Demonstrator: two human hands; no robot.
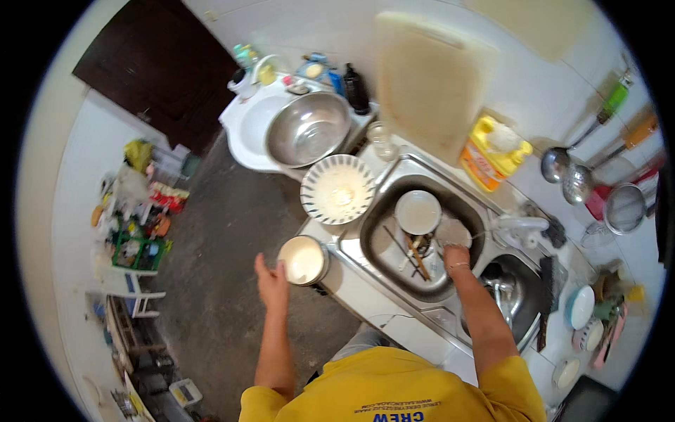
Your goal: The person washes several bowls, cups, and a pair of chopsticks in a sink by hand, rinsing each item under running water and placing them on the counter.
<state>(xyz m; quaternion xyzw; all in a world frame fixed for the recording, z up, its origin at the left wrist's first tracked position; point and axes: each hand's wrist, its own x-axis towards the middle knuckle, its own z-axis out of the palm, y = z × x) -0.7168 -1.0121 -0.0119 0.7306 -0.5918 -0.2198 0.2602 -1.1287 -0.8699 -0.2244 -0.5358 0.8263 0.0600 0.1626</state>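
Note:
My left hand [271, 283] is beside a round, pale-topped stack of dishes [302, 260] on the counter's left edge. Its fingers are apart; whether the thumb touches the rim I cannot tell. Down in the larger sink basin [380, 278], my right hand [457, 257] grips a pale round bowl [453, 232] at the near edge, its fingertips partly hidden. A white bowl [418, 212] lies next to it. Chopsticks [416, 259] and other small utensils are on the basin floor.
A striped-rim plate [337, 188] and steel basin [308, 130] stand at the far left. The faucet [520, 224] reaches in from the right. A smaller basin [517, 320] holds metal utensils. Behind the sink is a yellow jug [494, 155]; ladles [557, 165] hang on the wall.

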